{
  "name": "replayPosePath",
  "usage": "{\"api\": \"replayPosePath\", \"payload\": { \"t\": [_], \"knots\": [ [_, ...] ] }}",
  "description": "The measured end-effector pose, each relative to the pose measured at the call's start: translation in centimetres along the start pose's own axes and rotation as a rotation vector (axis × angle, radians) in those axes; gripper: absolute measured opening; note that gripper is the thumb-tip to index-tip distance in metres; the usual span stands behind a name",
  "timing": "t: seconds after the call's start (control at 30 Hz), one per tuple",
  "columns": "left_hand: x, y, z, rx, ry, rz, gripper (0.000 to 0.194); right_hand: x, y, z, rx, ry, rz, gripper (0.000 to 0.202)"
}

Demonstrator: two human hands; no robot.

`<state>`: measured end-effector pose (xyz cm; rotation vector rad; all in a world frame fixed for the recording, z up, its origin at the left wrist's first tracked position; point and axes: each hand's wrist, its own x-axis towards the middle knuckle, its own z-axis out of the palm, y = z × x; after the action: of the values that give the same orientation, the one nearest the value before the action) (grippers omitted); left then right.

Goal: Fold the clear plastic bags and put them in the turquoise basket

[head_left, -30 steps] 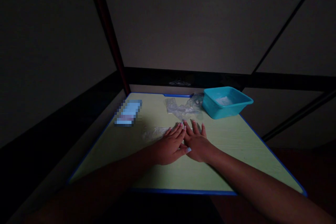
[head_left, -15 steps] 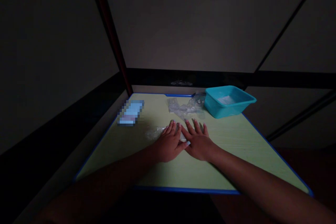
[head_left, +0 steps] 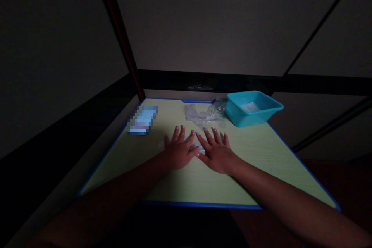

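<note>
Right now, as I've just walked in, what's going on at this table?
A person has both bare hands palm down over a thin piece of clear plastic on the pale green table. The left hand and right hand lie side by side, fingers spread. Beyond them is crumpled clear plastic, beside a teal basin with something whitish inside. A blurred-out object lies at far left.

No legible text, labels, numbers or signs.
</note>
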<state>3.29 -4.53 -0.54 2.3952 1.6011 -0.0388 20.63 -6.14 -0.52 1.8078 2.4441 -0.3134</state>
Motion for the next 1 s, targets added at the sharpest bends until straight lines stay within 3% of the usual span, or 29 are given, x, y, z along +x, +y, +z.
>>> {"api": "replayPosePath", "payload": {
  "t": [0.27,0.6,0.7,0.83,1.0],
  "knots": [
    [1.4,-2.5,0.1,0.074,0.084,-0.051,0.069,-0.3,-0.2,-0.1,-0.011,-0.002,0.047,0.074],
    [1.1,-2.4,0.6,0.066,0.085,-0.169,0.071,-0.1,0.4,0.3,-0.035,0.043,0.129,0.074],
    [1.1,-2.4,0.6,0.066,0.086,-0.168,0.07,0.3,0.8,0.0,-0.039,0.124,0.118,0.07],
    [1.0,-2.3,0.4,0.058,0.091,-0.171,0.07,0.7,1.1,-0.4,-0.044,0.204,0.028,0.067],
    [1.0,-2.3,0.5,0.067,0.106,-0.177,0.068,0.9,1.3,-0.2,0.029,0.085,-0.223,0.065]
  ]
}}
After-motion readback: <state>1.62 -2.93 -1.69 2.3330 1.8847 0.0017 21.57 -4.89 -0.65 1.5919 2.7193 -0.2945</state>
